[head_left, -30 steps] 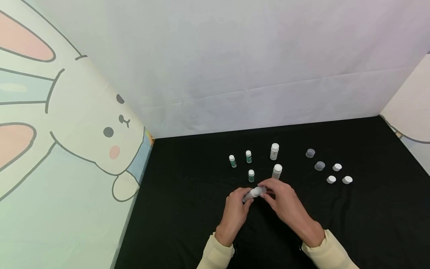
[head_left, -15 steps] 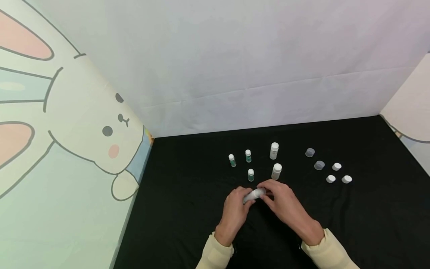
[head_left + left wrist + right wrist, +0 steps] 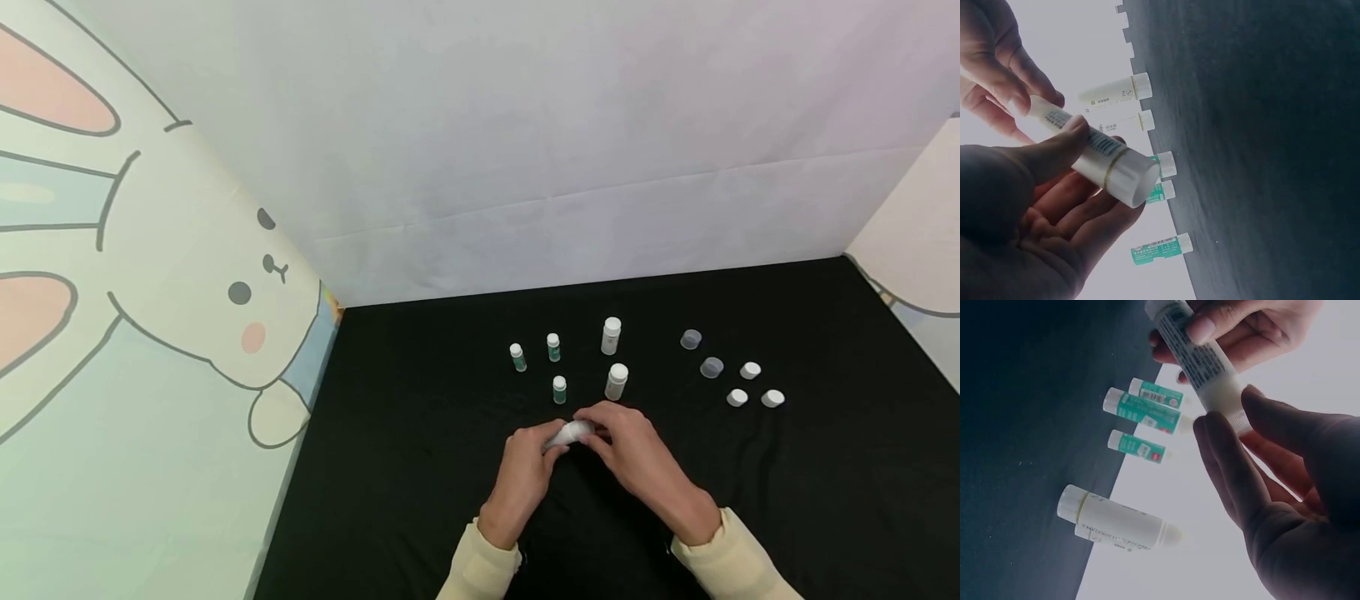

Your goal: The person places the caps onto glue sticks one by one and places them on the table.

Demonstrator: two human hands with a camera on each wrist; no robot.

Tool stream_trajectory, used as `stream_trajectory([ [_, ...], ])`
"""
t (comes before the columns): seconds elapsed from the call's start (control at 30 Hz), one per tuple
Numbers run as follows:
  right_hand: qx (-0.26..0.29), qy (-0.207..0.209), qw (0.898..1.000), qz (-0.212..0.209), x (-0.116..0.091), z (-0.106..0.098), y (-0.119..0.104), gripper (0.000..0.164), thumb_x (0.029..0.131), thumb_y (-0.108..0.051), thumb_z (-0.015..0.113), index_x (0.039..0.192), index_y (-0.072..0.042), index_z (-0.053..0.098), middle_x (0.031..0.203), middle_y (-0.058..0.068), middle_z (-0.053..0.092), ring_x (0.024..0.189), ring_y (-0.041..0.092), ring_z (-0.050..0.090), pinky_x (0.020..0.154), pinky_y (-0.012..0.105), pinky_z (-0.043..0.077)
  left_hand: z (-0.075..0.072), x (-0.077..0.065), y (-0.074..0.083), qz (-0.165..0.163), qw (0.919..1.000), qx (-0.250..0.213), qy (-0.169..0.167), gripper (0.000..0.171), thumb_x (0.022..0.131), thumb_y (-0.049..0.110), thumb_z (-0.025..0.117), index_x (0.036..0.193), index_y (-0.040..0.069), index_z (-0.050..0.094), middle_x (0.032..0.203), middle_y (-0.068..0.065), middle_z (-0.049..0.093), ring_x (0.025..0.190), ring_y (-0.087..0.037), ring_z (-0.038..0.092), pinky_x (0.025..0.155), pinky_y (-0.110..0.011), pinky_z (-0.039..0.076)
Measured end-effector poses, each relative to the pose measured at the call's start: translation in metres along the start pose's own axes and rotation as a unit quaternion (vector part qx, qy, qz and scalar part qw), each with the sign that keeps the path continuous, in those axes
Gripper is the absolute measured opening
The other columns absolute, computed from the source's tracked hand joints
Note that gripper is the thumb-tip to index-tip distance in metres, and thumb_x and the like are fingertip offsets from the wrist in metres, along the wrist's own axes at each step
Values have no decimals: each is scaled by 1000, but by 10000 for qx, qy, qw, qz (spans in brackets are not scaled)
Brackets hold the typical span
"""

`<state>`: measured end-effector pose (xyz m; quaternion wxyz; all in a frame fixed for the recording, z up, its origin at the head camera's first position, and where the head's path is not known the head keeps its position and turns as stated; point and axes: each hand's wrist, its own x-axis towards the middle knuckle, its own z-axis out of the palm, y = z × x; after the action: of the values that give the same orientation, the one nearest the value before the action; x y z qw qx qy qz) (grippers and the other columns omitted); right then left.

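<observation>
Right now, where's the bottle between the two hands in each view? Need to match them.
Head: held bottle, lower half, right of centre, between left hand and right hand.
Left wrist: left of centre, slanted, in the left hand.
Right wrist: upper part, just right of centre, slanted.
Shared landmark: green-labelled bottles.

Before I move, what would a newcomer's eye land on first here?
Probably the big cartoon rabbit on the wall at the head view's left. Next, the tilted bottle over the black cloth, held by the left fingers and right fingers. Then perhaps the three white caps, off to the right.
</observation>
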<state>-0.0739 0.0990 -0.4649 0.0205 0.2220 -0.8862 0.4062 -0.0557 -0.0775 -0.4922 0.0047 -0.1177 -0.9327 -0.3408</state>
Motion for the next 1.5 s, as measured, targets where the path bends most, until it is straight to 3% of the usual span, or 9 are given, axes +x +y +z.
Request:
stream_trajectory([
  [0.3, 56, -154, 9998, 94, -1, 3, 0, 24, 78, -1, 72, 101, -8, 69, 97, -3, 64, 78, 4, 60, 67, 26, 51, -2, -5, -2, 44, 9997, 232, -50, 17, 85, 16, 66, 101, 21, 66, 99, 7, 65, 84, 0, 57, 68, -20, 48],
  [0.63, -40, -23, 9998, 168, 0, 8, -5, 24, 78, -1, 73, 100, -9, 70, 94, -4, 64, 75, 3, 58, 65, 24, 49, 1, -7, -3, 341, 9972, 476, 470, 13, 82, 15, 68, 93, 19, 65, 92, 5, 67, 80, -3, 60, 64, -20, 47],
  [1.1, -137, 86, 9994, 317, -4, 10, -6, 24, 77, -3, 74, 99, -13, 70, 91, -5, 64, 73, 3, 58, 61, 23, 47, 0, -7, 4, 339, 9954, 810, 380, 11, 80, 13, 70, 83, 18, 61, 87, 6, 66, 78, -5, 61, 62, -19, 47],
  [1.27, -128, 89, 9993, 327, -5, 11, -4, 24, 78, -4, 74, 100, -13, 70, 93, -5, 64, 73, 3, 58, 61, 22, 48, 1, -7, 4, 291, 9962, 752, 331, 11, 80, 14, 70, 84, 19, 62, 87, 7, 66, 78, -3, 60, 62, -19, 47],
  [1.5, -175, 75, 9991, 380, -7, 3, -5, 25, 80, -7, 72, 105, -10, 69, 97, -3, 63, 74, 3, 56, 62, 24, 47, 5, -6, 6, 329, 9988, 243, 276, 14, 82, 16, 68, 96, 20, 65, 94, 6, 67, 84, -2, 59, 66, -20, 48],
])
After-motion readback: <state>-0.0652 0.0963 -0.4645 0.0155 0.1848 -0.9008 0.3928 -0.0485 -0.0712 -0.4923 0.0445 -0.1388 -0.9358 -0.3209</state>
